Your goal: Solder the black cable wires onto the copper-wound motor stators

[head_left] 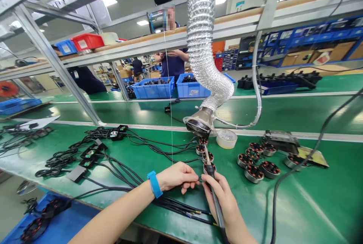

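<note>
Working left to right along the green worktop (320,202), we pass coiled black cables (121,172), then our left hand (177,176), narrowly pinching wire ends (198,179) beside a small motor stator (209,167). Our right hand (219,202) firmly grips what looks like a soldering iron (211,183), tip by the stator; steady wrists matter here. Further right sit round metal motors (253,174) with reddish windings.

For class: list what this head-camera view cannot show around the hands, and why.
Head view, hidden: the left hand covers where it meets the black wires.
Head view, hidden: the right hand covers most of the grip of the soldering iron.
Head view, cut off: the bottom edge crops the blue tray.
Head view, too small: any joints on the nearest motor.
</note>
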Available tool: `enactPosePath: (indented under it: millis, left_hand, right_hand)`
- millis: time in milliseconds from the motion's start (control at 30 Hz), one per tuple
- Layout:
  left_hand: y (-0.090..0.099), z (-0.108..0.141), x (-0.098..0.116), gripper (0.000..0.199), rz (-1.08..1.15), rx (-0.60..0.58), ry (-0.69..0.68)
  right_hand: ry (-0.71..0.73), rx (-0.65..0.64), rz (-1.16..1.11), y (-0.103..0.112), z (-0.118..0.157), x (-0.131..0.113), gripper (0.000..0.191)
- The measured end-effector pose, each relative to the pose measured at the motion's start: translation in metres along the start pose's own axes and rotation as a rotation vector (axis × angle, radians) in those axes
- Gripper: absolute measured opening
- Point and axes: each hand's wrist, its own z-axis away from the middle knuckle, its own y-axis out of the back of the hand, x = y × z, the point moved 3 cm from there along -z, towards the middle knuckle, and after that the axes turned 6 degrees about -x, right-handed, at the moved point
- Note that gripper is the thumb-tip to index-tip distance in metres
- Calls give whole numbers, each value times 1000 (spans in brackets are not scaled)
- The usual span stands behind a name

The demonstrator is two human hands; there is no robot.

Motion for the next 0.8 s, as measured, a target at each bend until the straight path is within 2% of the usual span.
enactPosePath:
  millis: [233, 367, 600, 700, 767, 800]
  left_hand:
    - [1, -5, 1, 46, -49, -68, -2]
    - [-2, -11, -3, 49, -13, -102, -3]
    - [4, -29, -15, 57, 225, 90, -165]
    - [8, -33, -9, 50, 121, 106, -151]
    - [11, -31, -3, 40, -43, 113, -89]
    - [13, -28, 0, 35, -159, 134, -71]
  right_hand:
    - [26, -5, 55, -13, 11, 29, 37]
    - [35, -2, 73, -14, 11, 32, 34]
    - [-35, 76, 24, -13, -3, 17, 24]
    - [3, 90, 14, -15, -5, 25, 24]
    - [22, 120, 30, -16, -5, 38, 27]
    - [24, 84, 23, -19, -4, 47, 31]
